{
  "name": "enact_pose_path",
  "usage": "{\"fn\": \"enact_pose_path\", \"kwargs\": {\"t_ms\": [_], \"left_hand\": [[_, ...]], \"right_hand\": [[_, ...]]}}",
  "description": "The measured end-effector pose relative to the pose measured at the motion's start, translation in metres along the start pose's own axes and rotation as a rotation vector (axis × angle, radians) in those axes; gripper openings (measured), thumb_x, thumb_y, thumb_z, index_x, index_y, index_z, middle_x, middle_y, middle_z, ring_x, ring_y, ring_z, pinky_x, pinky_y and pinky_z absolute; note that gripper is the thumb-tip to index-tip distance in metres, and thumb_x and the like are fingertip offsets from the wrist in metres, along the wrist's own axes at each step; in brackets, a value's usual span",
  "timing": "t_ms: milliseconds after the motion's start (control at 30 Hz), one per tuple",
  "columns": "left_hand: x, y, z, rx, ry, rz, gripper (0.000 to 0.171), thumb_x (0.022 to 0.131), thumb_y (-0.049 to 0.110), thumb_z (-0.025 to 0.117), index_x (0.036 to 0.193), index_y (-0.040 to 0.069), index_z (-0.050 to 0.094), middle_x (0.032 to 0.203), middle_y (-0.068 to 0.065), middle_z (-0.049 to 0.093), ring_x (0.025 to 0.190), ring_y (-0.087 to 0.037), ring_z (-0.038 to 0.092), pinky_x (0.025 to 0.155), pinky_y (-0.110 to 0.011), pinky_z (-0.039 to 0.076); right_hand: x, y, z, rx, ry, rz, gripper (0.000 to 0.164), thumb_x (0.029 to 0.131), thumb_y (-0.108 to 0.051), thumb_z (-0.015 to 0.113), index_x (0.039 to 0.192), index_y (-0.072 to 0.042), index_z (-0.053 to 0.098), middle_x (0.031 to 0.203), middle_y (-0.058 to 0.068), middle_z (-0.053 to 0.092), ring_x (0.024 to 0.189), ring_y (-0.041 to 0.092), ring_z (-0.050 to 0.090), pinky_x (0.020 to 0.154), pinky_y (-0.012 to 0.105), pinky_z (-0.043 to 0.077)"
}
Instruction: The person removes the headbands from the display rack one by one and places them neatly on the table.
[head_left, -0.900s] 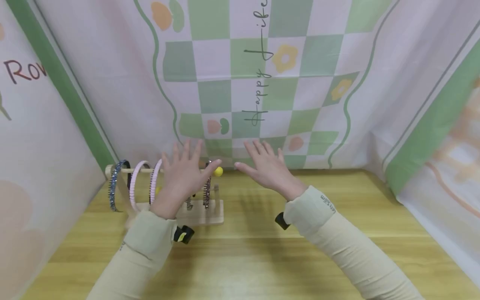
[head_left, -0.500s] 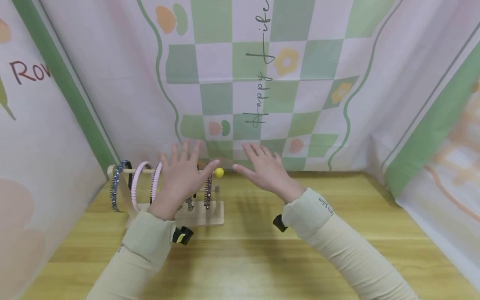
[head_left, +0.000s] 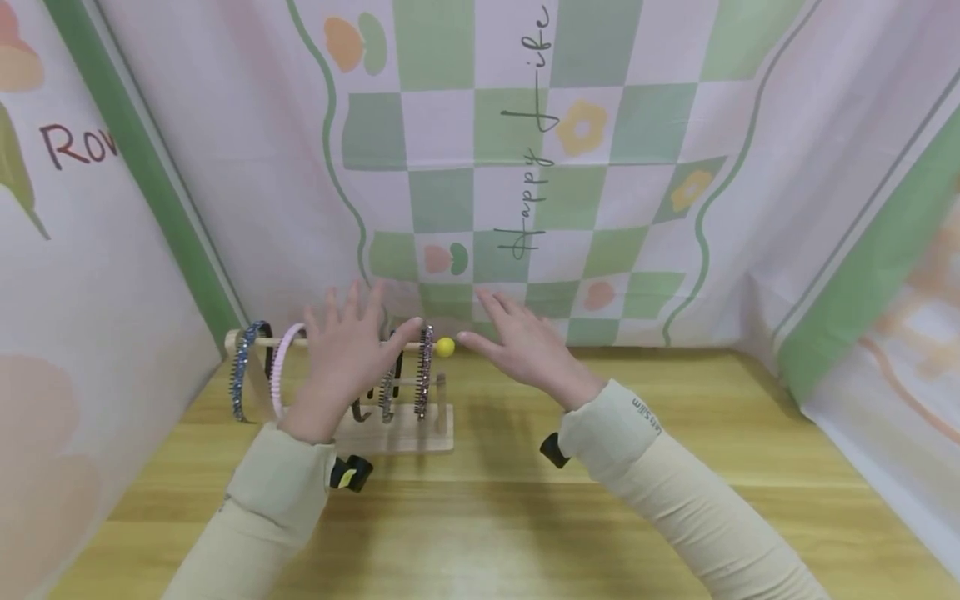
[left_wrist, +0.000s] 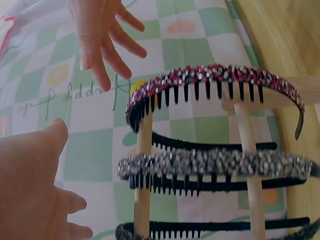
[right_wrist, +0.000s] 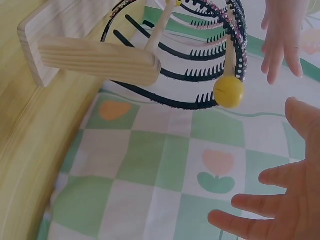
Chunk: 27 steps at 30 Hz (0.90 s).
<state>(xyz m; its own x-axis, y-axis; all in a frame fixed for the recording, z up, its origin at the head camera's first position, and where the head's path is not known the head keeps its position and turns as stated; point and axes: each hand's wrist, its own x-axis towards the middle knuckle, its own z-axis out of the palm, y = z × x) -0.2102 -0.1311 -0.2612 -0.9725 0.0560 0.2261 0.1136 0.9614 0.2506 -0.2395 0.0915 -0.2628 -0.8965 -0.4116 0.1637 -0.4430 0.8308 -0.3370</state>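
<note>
Where the wooden table [head_left: 465, 533] ends, checked cloth [head_left: 442, 200] hangs behind the rack [head_left: 408, 437]

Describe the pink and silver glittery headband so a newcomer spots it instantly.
In the head view, a pale wooden rack stands on the woodgrain table, left of centre. Beside the round yellow ball at its right end hangs the toothed pink and silver glittery headband. Its pink glints set it apart from the silver and black glittery headband next along.
</note>
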Motion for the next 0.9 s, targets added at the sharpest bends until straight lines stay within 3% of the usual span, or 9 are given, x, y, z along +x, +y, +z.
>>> {"fn": "enact_pose_path", "kwargs": {"t_ms": [433, 900], "left_hand": [[-0.009, -0.021, -0.012, 0.023, 0.043, -0.023, 0.089, 0.086, 0.072, 0.02, 0.148, 0.011, 0.005, 0.151, -0.019, -0.004, 0.133, -0.042, -0.013, 0.097, -0.057, -0.021], [-0.024, -0.056, -0.021, -0.014, 0.096, -0.028, 0.086, 0.088, 0.068, 0.021, 0.148, 0.009, 0.004, 0.15, -0.024, -0.002, 0.131, -0.047, -0.011, 0.095, -0.065, -0.017]], "right_hand": [[0.0, -0.013, 0.003, 0.054, -0.03, -0.028, 0.08, 0.089, -0.064, 0.037, 0.149, -0.019, 0.01, 0.15, 0.012, 0.02, 0.132, 0.032, 0.028, 0.102, 0.052, 0.028], [0.0, -0.022, 0.006, 0.111, -0.026, -0.056, 0.079, 0.088, -0.062, 0.042, 0.149, -0.021, 0.013, 0.149, 0.013, 0.021, 0.132, 0.033, 0.027, 0.103, 0.052, 0.026]]}}
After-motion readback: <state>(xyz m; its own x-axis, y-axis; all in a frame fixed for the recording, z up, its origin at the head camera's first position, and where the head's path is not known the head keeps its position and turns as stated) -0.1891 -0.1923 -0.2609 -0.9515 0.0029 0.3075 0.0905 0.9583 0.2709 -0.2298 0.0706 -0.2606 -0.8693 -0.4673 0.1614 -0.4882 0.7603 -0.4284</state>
